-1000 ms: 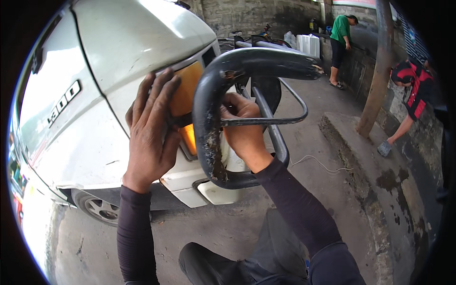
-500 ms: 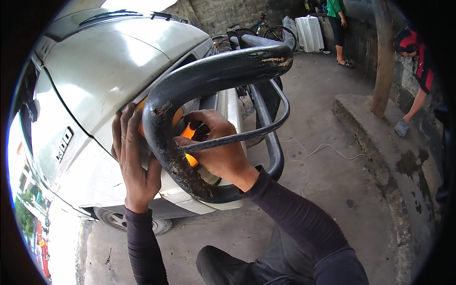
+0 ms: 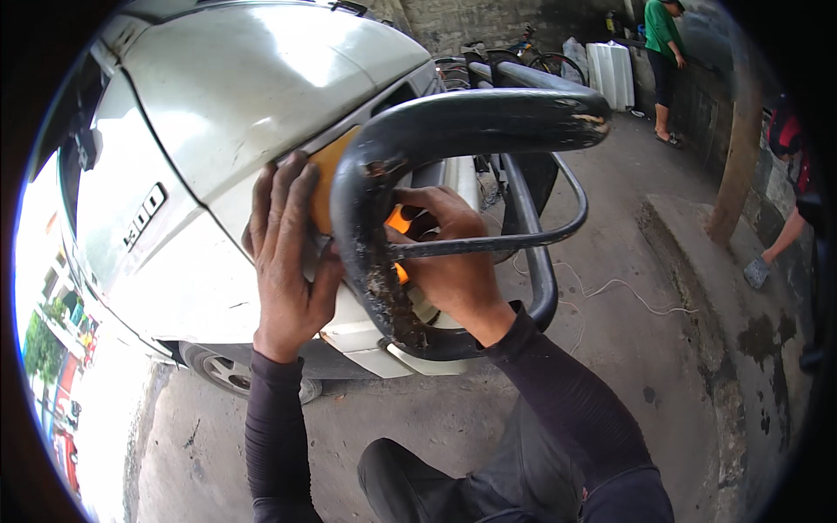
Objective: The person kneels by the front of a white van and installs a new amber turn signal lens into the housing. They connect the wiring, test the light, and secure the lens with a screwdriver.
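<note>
My left hand [image 3: 292, 261] lies with its fingers stretched against the front corner of a white vehicle [image 3: 227, 105], beside an amber lamp [image 3: 330, 170]. Its thumb stands apart, close to the black bull bar [image 3: 488, 118]. Behind the bar's thin cross rod, my right hand [image 3: 458, 270] is curled round an orange object with dark parts [image 3: 400, 220]. The rod and my fingers cover much of that object, so its kind cannot be made out. Paint is chipped and rusty on the bar's near bend.
A front wheel [image 3: 218, 368] shows below the body. Thin pale wire [image 3: 623, 283] trails over the concrete floor. To the right run a raised kerb [image 3: 689, 261] and a wooden post [image 3: 739, 166]. Two people are farther off, one in green [image 3: 661, 35], one bending at the right edge.
The vehicle, bull bar and both hands sit farther right in the picture. More of the amber lamp shows beside my left hand. My right hand keeps its hold on the orange object.
</note>
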`<state>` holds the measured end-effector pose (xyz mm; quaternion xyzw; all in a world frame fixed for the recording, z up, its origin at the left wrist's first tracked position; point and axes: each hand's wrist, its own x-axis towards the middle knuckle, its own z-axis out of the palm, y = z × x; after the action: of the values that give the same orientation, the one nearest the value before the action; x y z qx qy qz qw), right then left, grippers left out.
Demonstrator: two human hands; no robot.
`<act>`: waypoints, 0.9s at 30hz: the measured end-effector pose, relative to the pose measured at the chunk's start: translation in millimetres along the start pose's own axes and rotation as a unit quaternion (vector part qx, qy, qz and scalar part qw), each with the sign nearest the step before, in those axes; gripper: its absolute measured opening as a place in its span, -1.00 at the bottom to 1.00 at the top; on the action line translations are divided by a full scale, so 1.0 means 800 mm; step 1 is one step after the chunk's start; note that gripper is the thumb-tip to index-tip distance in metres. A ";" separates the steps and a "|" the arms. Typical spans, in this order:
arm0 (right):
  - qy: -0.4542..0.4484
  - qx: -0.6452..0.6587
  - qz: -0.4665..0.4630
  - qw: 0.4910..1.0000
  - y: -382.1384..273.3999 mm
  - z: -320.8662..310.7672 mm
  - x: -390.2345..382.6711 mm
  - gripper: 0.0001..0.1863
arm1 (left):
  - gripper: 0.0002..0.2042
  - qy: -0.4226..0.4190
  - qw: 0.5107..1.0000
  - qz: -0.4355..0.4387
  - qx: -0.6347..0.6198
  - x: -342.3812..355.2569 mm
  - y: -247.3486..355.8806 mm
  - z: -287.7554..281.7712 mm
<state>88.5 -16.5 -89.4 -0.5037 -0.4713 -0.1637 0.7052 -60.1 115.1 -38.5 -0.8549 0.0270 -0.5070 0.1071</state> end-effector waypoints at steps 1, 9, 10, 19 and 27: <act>-0.005 -0.010 -0.007 1.000 0.000 -0.001 0.001 -0.60 | -0.29 0.005 1.000 0.004 0.000 0.001 0.001 -0.001; -0.022 -0.032 -0.055 0.998 0.006 0.001 0.004 -0.63 | -0.22 0.031 0.999 0.009 -0.016 -0.003 -0.002 0.002; -0.029 -0.033 -0.042 0.998 0.006 0.001 0.003 -0.64 | -0.20 0.033 0.999 0.013 -0.019 -0.003 -0.003 0.003; -0.050 -0.045 0.006 0.998 -0.003 0.002 0.001 -0.70 | -0.23 0.048 0.998 0.033 -0.036 -0.006 -0.010 0.008; -0.075 -0.018 0.029 0.997 -0.001 -0.005 0.004 -0.71 | -0.28 0.053 0.998 0.016 -0.042 -0.005 -0.005 0.004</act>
<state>91.6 -19.2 -86.2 -0.5404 -0.5051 -0.1135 0.6632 -59.2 120.2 -42.7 -0.8301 0.0674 -0.5480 0.0775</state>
